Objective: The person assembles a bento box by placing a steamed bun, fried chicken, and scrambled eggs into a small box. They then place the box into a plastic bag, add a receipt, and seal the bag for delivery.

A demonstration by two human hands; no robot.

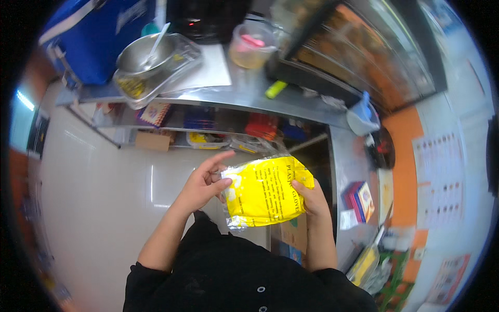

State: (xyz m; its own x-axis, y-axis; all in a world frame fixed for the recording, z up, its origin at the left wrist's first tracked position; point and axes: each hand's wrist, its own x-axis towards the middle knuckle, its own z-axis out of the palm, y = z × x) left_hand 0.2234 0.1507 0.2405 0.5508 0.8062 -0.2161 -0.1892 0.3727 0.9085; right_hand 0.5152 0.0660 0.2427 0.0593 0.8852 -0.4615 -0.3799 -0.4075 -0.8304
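A flat yellow pack of plastic gloves [262,195], with dark print and a clear plastic edge, is held up in front of my body. My right hand [307,196] grips its right end, thumb on top and the other fingers hidden beneath. At the opposite end, my left hand [207,181] pinches the clear edge, its thumb on the near face. The left index finger points away from the pack, and the other left fingers curl partly out of sight behind the edge.
Ahead runs a steel counter [249,99] with a metal bowl [145,54], a clear tub [251,47] and a glass display case [358,57]. A shelf below it holds boxes and packets. Along the right counter are small boxes [358,200] and a blue-and-white container [363,118].
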